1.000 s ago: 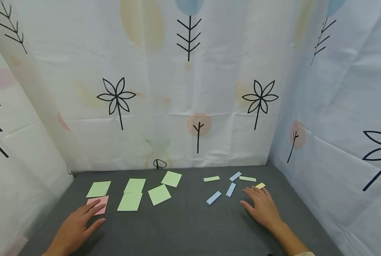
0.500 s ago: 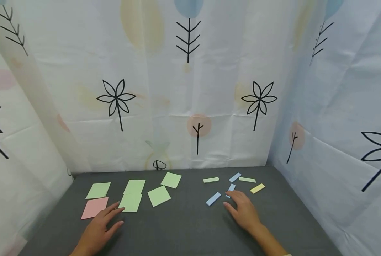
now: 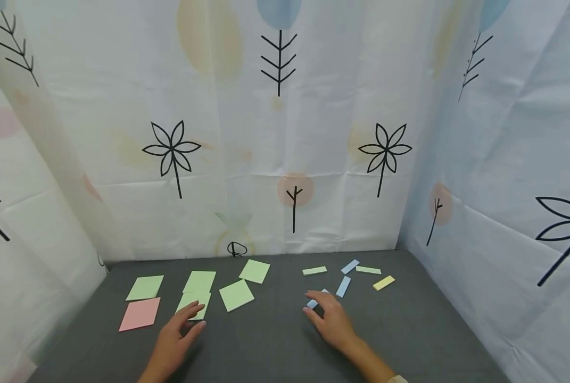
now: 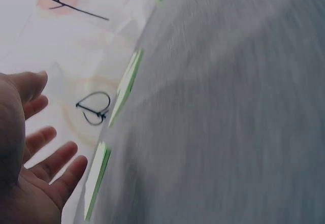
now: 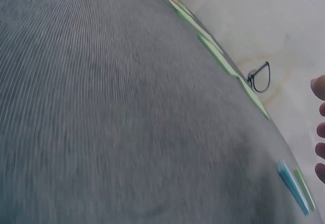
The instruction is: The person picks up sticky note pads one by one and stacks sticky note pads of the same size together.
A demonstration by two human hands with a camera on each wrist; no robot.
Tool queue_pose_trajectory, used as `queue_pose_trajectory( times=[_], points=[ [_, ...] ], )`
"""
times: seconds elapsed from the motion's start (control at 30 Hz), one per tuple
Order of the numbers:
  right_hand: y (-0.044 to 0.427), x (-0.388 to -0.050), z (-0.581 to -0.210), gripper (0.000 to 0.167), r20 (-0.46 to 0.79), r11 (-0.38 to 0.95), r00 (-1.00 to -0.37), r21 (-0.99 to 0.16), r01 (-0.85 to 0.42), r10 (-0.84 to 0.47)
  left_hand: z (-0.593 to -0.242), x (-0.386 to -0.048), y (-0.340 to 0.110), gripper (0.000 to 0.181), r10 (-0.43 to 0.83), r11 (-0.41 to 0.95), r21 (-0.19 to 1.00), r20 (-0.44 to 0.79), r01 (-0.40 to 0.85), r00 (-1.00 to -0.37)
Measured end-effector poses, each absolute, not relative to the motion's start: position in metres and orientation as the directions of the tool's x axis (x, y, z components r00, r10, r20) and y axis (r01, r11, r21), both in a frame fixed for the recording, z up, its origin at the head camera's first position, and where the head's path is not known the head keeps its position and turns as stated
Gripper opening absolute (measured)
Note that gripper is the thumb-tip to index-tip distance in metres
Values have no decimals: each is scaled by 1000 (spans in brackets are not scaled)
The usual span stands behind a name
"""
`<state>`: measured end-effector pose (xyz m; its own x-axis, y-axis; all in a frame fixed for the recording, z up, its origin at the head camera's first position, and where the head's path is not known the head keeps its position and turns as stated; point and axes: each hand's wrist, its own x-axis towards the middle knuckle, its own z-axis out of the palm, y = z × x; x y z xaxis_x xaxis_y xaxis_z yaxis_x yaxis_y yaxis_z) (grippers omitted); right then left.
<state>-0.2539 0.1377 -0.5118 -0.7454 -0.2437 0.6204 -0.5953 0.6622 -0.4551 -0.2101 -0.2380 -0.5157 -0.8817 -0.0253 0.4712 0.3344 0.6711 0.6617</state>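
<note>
My left hand (image 3: 172,340), fingers loosely spread, is over the near green square sticky note pad (image 3: 203,303) and partly hides it. In the left wrist view the left hand (image 4: 38,158) holds nothing. On the right, my right hand (image 3: 335,324) is above a blue strip-shaped sticky note pad (image 3: 312,304), covering part of it. Its relaxed fingers (image 5: 321,130) hold nothing in the right wrist view. Whether either hand touches the pad under it, I cannot tell. A pink square pad (image 3: 140,314) lies left of the left hand.
More green square pads (image 3: 237,294) lie across the left and middle of the dark table (image 3: 261,351). Right of them are green strips (image 3: 315,271), two other blue strips (image 3: 343,286) and a yellow strip (image 3: 383,283). Patterned white curtains (image 3: 246,207) enclose the back and sides.
My left hand has moved right, from the pink pad to the near green one. The right hand has moved left, from the yellow strip past one blue strip to another. The pads stay put.
</note>
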Motion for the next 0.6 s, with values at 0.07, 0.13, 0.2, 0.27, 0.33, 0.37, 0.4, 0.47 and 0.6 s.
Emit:
queue_pose_trajectory(
  times=[0.07,0.13,0.2,0.27,0.33,0.37,0.4,0.47,0.6],
  points=[
    [129,-255,-511,32,605,639,-754,-479,-602,-256,-515,-212,-231,39,-52,640,706,432,302,-900],
    [120,-257,-510,31,592,620,-759,-495,-608,-271,-515,-214,-226,40,-70,616,741,390,268,-918],
    [111,-259,-510,32,573,611,-766,-504,-611,-293,-515,-215,-222,42,-89,604,766,338,220,-937],
    [104,-260,-510,32,549,605,-776,-515,-607,-310,-515,-217,-220,45,-107,600,783,281,164,-954],
    [96,-262,-511,32,516,606,-794,-533,-591,-321,-515,-220,-217,48,-119,594,797,225,112,-967],
    [93,-264,-510,32,496,608,-806,-543,-579,-325,-514,-222,-216,49,-126,590,803,197,86,-972],
    [90,-265,-510,33,476,604,-815,-558,-569,-329,-514,-224,-215,50,-129,591,804,181,71,-975],
    [83,-269,-511,34,441,597,-831,-582,-551,-338,-514,-227,-211,50,-137,596,801,163,50,-977],
    [71,-277,-513,35,409,581,-839,-605,-544,-360,-518,-235,-203,50,-141,594,802,176,59,-974]
  ],
)
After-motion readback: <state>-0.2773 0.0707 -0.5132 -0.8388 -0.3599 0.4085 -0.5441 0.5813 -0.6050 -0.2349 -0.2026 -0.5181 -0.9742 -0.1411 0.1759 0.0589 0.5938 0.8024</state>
